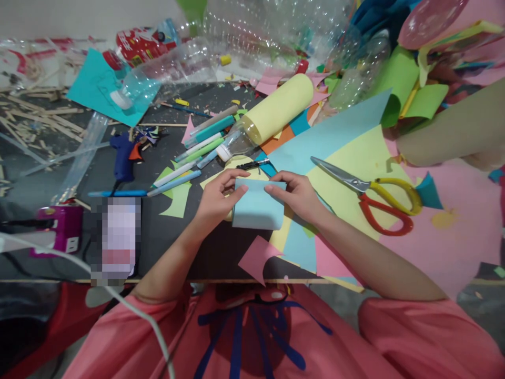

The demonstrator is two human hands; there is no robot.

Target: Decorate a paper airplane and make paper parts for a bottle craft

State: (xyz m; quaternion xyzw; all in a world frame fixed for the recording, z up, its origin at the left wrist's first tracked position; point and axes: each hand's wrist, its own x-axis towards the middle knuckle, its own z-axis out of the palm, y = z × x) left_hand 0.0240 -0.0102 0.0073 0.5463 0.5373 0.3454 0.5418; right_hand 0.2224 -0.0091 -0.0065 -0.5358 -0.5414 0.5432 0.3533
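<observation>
A light blue sheet of paper [258, 210], bent over along its top edge, is between my two hands near the table's front. My left hand [224, 195] pinches its upper left corner, thumb in front and fingers behind. At the upper right, my right hand [294, 193] grips the same paper in a like way. Just beyond the paper lies a black pen [252, 164]. Scissors [366, 190] with one yellow and one red handle rest on coloured paper to the right, blades apart. A clear bottle wrapped in yellow paper [282, 109] lies behind my hands.
Several markers [205, 142] lie left of the wrapped bottle. A blue glue gun [124, 155], a phone [118, 237] and a purple box [57, 229] are at the left. Plastic bottles [173, 66] crowd the back. Another person's arm [450, 126] reaches in from the right.
</observation>
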